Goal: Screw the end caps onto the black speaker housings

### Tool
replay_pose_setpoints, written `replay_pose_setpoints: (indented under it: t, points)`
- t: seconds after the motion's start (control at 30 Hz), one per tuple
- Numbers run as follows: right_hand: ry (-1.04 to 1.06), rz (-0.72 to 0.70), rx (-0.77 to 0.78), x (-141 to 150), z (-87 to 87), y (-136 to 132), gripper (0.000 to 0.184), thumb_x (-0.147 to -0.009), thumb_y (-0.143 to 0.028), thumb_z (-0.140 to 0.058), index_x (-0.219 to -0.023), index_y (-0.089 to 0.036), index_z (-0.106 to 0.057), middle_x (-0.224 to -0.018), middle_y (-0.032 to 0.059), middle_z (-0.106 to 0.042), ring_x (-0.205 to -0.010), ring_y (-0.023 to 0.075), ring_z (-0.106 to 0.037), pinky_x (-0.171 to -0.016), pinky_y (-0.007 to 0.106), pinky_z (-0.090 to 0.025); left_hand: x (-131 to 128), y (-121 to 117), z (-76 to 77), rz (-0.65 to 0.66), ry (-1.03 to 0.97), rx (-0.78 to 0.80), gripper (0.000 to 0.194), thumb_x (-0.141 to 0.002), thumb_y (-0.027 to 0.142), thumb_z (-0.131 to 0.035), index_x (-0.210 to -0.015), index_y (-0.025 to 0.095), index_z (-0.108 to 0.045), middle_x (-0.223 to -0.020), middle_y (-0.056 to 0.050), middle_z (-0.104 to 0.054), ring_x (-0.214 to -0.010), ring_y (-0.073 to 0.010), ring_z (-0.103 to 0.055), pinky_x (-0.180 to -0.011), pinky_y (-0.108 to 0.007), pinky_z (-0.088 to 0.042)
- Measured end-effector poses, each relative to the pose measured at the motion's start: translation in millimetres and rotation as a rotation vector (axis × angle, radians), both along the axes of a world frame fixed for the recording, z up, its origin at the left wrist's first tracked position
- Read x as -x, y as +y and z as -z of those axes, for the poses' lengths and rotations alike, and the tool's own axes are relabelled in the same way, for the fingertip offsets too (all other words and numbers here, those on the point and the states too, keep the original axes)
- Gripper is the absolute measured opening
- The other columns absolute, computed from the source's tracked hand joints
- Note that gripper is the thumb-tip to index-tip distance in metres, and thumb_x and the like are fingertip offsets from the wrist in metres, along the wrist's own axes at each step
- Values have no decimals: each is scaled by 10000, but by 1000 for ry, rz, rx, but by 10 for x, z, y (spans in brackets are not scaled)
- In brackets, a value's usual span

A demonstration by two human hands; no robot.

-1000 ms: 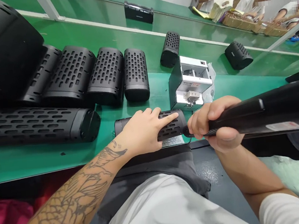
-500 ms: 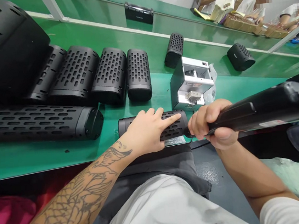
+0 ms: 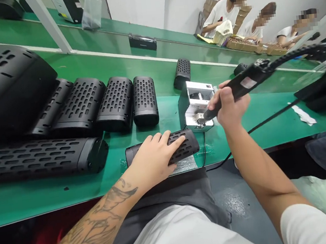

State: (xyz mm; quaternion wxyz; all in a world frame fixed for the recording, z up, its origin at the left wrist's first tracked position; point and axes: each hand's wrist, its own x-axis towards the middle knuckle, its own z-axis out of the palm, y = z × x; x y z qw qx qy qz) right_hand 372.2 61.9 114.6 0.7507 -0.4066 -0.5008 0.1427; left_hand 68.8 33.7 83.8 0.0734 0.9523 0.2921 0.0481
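Note:
My left hand lies over a black speaker with a slotted grille, fingers across its top and thumb at the near side, holding it on the green bench. In my right hand is a black electric screwdriver, its cord curving away from the back end. The driver's front end points down to the metal block at the front of a small white-and-black screw feeder. Whether the bit touches the block cannot be made out. The feeder stands just behind the held speaker's right end.
Several similar speakers stand in a row at left, and another lies in front of them. A further speaker sits behind the feeder. A white paper scrap lies at right. Co-workers sit across the far bench.
My right hand has brought the screwdriver from in front of the held speaker's right end to the screw feeder, now tilted down. My left hand stays on the speaker. The head view has tilted up.

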Motion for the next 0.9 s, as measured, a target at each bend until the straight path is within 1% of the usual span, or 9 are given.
replay_pose_setpoints:
  t: [0.13, 0.27, 0.37, 0.47, 0.6, 0.67, 0.73, 0.8, 0.9]
  points:
    - [-17, -24, 43, -3, 193, 9, 511, -921, -747, -1048, -936, -302, -796, -592, -80, -669, -419, 176, -601, -445, 376, -535, 507, -88, 232, -24, -206, -112, 801, -1029, 349, -934, -1788, 257, -694, -1758, -258, -731, -1549, -498, -760, -1370, -715, -594]
    - [29, -42, 39, 48, 108, -198, 517, -944, -748, -1025, -993, -297, -778, -612, -89, -658, -433, 163, -586, -461, 350, -540, 1016, -233, 627, -249, -436, 24, 954, -1080, 463, -883, -1932, 382, -464, -1978, -196, -519, -1756, -504, -630, -1452, -749, -545]
    - [100, -12, -28, 51, -13, -272, 504, -950, -743, -1014, -1021, -308, -769, -634, -90, -668, -439, 166, -581, -466, 356, -558, 1128, -374, 878, -478, -531, 242, 1081, -1078, 552, -871, -1988, 427, -299, -2006, -153, -473, -1782, -474, -616, -1445, -707, -582]
    - [146, 49, -66, 38, -85, -272, 544, -886, -749, -1062, -1004, -310, -764, -629, -95, -672, -438, 168, -595, -467, 349, -566, 1091, -490, 967, -584, -565, 333, 1057, -1110, 558, -832, -1993, 424, -266, -1980, -145, -508, -1809, -469, -585, -1486, -723, -534]
    - [204, 17, -83, 156, -192, -464, 567, -915, -789, -1023, -1029, -313, -736, -631, -111, -642, -433, 148, -578, -484, 316, -592, 986, -583, 795, -473, -588, 109, 967, -1174, 492, -740, -2005, 425, -250, -2024, -166, -431, -1854, -507, -504, -1511, -810, -453]
    - [244, -119, -103, 328, -273, -710, 513, -979, -780, -970, -1064, -330, -738, -633, -117, -615, -403, 143, -534, -463, 313, -580, 841, -640, 600, -345, -606, -89, 978, -1128, 368, -810, -1976, 426, -327, -1927, -171, -551, -1803, -495, -563, -1529, -825, -413]
    - [269, -310, -42, 559, -336, -1006, 443, -1041, -747, -936, -1107, -346, -759, -654, -112, -620, -393, 139, -530, -476, 318, -599, 599, -713, 364, -227, -610, -179, 982, -1067, 260, -861, -1929, 387, -407, -1758, -175, -704, -1698, -473, -666, -1511, -813, -448]
    - [326, -485, 82, 808, -336, -1278, 410, -1067, -725, -938, -1150, -359, -773, -680, -108, -645, -424, 140, -583, -550, 332, -657, 307, -785, 133, -128, -625, -71, 874, -1054, 251, -841, -1856, 315, -501, -1631, -179, -796, -1580, -448, -757, -1430, -756, -569]
    - [468, -640, 128, 1121, -162, -1531, 406, -1065, -712, -955, -1187, -378, -758, -668, -125, -607, -420, 122, -550, -565, 309, -619, -42, -843, -107, -17, -554, 394, 521, -1015, 270, -830, -1529, 323, -764, -1310, -78, -907, -1195, -335, -889, -1116, -535, -759]
